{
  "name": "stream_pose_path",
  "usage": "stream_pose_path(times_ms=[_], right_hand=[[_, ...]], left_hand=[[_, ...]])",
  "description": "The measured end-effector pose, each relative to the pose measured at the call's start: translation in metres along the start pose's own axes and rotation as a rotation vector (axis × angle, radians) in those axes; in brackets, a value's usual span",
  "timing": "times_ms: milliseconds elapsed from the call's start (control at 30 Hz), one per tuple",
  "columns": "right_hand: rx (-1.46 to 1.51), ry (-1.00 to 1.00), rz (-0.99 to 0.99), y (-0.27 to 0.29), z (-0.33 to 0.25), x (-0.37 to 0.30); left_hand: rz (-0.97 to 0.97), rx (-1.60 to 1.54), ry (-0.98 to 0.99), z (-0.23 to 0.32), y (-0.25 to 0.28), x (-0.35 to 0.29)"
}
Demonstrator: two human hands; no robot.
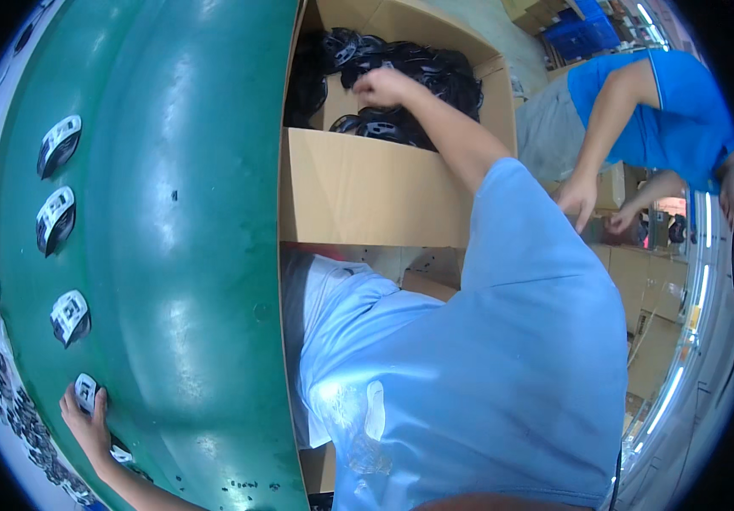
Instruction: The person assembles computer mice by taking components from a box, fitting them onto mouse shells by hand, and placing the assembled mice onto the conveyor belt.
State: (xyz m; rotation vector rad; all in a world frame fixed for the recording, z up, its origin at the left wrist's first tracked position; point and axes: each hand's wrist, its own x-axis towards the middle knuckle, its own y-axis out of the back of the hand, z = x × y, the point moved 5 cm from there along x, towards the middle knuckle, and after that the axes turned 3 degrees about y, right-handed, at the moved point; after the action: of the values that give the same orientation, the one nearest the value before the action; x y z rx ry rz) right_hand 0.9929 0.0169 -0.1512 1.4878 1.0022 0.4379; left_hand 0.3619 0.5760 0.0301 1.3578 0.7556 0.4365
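On glossy belt [175, 281] | left grip [86, 432] around curved piece [86, 390] | right grip [384, 87] at carton [367, 183]

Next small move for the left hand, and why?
Probably lift the white-and-black curved part off the green work surface with the left hand, since thumb and fingers sit on either side of it. The right hand is at the glossy black parts in the open brown cardboard box, blurred; whether it holds one is unclear.

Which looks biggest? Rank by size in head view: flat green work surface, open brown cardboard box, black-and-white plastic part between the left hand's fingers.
1. Green work surface
2. Cardboard box
3. Plastic part
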Motion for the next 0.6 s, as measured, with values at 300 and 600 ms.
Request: stream_pose_path(times_ms=[300, 600], right_hand=[[0.074, 0.148, -0.023, -0.049, -0.006, 0.007], [0.971, 0.059, 0.439, 0.068, -0.111, 0.008]], left_hand=[[0.258, -0.508, 0.358, -0.008, -0.004, -0.043], [0.387, -1.418, 0.420, 0.042, -0.056, -0.195]])
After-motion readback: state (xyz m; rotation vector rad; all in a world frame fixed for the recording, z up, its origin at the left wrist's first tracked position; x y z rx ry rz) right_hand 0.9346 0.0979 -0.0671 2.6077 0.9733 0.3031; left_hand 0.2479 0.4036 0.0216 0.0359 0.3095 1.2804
